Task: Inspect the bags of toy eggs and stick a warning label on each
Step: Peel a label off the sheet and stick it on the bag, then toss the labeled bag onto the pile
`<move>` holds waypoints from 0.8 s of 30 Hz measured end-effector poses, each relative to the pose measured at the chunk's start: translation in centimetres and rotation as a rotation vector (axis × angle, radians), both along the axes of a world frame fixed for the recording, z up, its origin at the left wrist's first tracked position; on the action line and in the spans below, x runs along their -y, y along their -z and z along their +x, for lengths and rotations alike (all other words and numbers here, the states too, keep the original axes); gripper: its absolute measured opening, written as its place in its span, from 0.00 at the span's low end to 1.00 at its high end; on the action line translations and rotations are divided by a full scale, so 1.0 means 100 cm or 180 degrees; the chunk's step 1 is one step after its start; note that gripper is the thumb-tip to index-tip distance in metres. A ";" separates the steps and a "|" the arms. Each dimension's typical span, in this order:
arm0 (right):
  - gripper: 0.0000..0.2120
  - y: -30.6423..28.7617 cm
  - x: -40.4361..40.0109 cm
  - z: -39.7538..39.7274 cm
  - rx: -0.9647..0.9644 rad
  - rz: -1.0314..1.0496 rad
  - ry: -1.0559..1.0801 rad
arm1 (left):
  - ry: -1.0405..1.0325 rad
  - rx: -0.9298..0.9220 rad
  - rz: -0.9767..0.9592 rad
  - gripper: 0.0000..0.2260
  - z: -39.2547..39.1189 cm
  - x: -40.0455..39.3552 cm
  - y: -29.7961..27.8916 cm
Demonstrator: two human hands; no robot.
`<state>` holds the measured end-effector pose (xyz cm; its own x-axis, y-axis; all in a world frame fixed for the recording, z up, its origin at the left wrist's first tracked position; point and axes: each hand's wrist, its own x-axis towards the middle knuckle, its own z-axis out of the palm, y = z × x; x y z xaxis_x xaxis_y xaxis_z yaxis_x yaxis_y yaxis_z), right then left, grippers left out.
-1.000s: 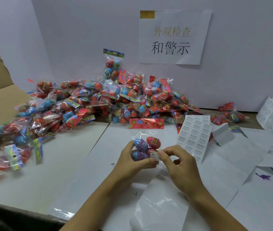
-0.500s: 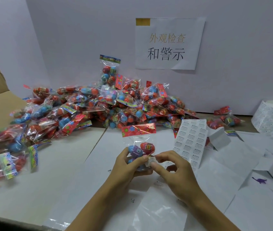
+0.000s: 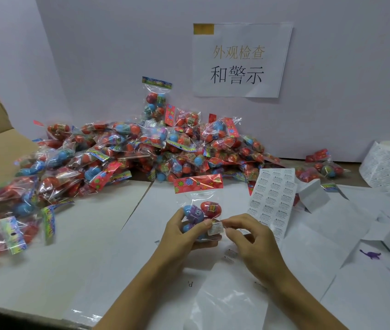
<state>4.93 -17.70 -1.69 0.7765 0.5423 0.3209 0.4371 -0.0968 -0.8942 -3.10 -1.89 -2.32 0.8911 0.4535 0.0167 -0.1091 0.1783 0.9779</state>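
Hands (image 3: pixel 213 236) hold bag (image 3: pixel 198 206) upright, label sheet (image 3: pixel 272 201) just beside.

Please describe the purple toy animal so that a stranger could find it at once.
Start at the roll of labels on the table's far right and come toward the viewer over the white papers. The tiny purple dinosaur lies there alone, the only purple figure on the sheets.

Bag pile (image 3: pixel 141 151) blocks rear; label sheet (image 3: pixel 272 201) right.
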 end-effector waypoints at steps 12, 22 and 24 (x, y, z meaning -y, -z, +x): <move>0.07 -0.002 0.002 0.008 -0.0406 0.0288 0.0139 | 0.0156 -0.0117 0.0008 0.16 -0.003 0.002 -0.002; 0.09 -0.011 0.014 0.017 -0.0572 0.0164 -0.0404 | 0.0396 0.0035 0.0474 0.19 -0.007 0.007 -0.004; 0.09 -0.015 0.016 0.019 -0.0765 0.0363 -0.0264 | 0.0292 0.0091 0.0659 0.23 -0.008 0.006 -0.004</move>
<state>6.83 -19.28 -0.14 0.7922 0.5781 0.1956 0.2134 0.0378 -0.9762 -3.86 -2.52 -1.95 0.9263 0.3549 0.1268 -0.1299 -0.0153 0.9914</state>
